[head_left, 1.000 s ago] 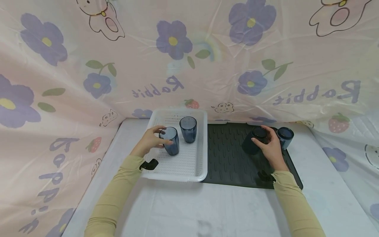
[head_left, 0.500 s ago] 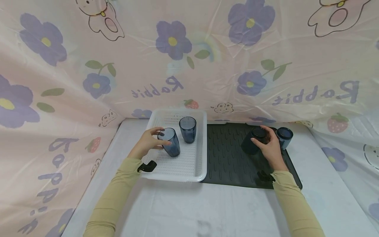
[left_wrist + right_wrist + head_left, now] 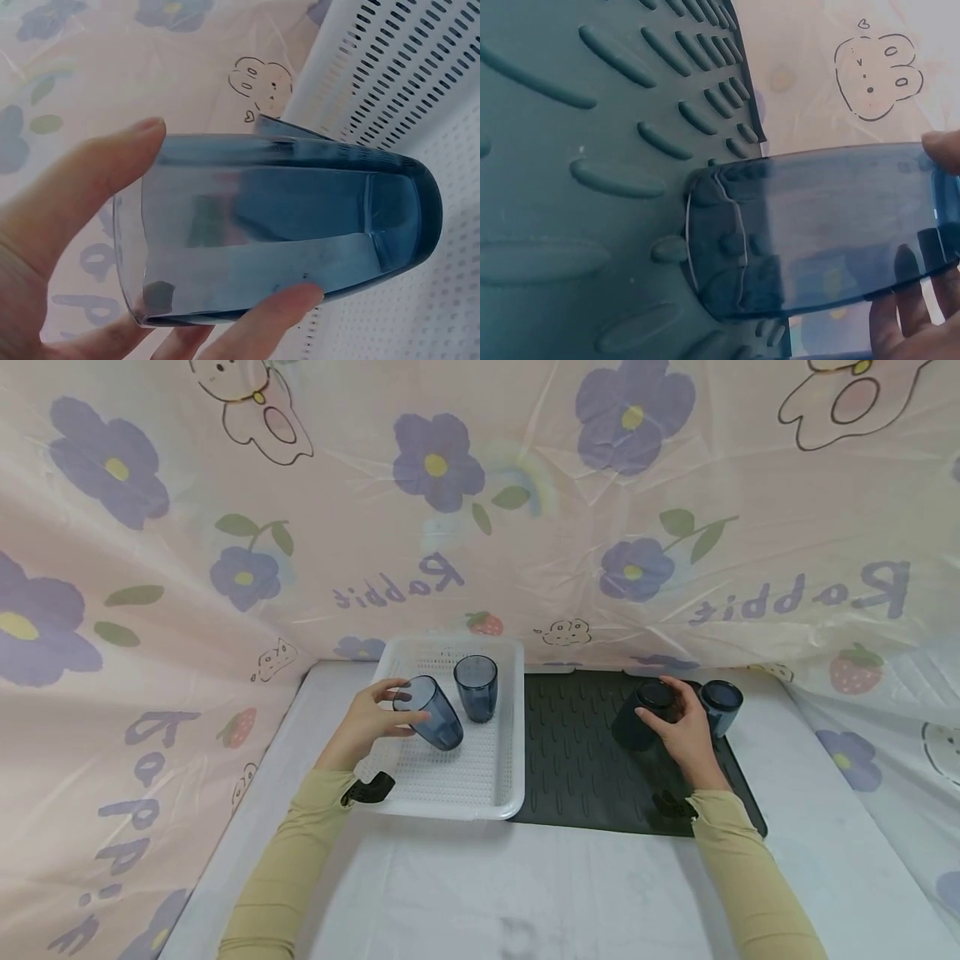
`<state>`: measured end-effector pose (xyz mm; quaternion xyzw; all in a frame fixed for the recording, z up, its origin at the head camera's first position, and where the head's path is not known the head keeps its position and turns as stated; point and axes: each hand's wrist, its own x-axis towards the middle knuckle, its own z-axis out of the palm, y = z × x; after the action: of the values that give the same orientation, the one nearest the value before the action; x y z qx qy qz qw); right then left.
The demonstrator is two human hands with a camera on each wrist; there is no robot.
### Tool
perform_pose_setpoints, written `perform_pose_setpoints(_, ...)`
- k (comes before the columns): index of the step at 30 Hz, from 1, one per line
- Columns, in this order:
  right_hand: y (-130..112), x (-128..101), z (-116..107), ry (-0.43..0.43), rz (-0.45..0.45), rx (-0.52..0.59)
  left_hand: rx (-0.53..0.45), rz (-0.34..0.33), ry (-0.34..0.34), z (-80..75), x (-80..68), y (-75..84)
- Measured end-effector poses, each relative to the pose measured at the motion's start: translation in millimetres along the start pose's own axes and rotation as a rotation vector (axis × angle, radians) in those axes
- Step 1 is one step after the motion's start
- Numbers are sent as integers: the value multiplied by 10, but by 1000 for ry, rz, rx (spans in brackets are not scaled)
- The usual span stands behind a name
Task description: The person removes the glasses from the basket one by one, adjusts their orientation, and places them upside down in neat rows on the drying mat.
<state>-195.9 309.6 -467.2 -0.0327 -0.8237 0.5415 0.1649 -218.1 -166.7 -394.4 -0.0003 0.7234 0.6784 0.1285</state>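
My left hand (image 3: 372, 723) grips a translucent blue cup (image 3: 435, 713) near its rim, tilted with the rim leaning left over the white perforated tray (image 3: 480, 793). In the left wrist view the thumb and fingers wrap that cup (image 3: 277, 225). A second blue cup (image 3: 476, 687) stands upright in the tray beside it. My right hand (image 3: 686, 731) holds another blue cup (image 3: 639, 717), tilted on the dark ribbed mat (image 3: 577, 760); the right wrist view shows this cup (image 3: 817, 232) with its base on the mat (image 3: 592, 150). One more blue cup (image 3: 722, 706) stands at the mat's right end.
Tray and mat lie side by side on a pale table (image 3: 480, 893). A flowered plastic curtain (image 3: 480, 510) walls the back and both sides. Black wrist straps (image 3: 367, 791) sit at both yellow sleeves.
The left hand has tilted its cup, the rim going left and the base swinging right. The right hand and its cup have barely moved.
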Motion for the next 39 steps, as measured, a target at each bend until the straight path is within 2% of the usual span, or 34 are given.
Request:
perform_pose_setpoints(8,2,14,15,-1,-5,9,-70,33,19,-9,-43,22)
perform_pose_setpoints(15,30,39,4,6,-24,-26,-112,73,3,-33,-82,23)
perform_pose_setpoints(20,13,40,2,3,-15,-22,-185,74,21,-17,-90,58)
perform_pose_setpoints(29,-257,-59,3,5,-11,-20,-285,121,23,112,-134,151)
perform_pose_setpoints(37,-36,2,18,15,-4,-46,-355,142,-7,218,-157,177)
perform_pose_setpoints(39,-74,-10,15,16,-3,-37,-371,150,-8,252,-154,181)
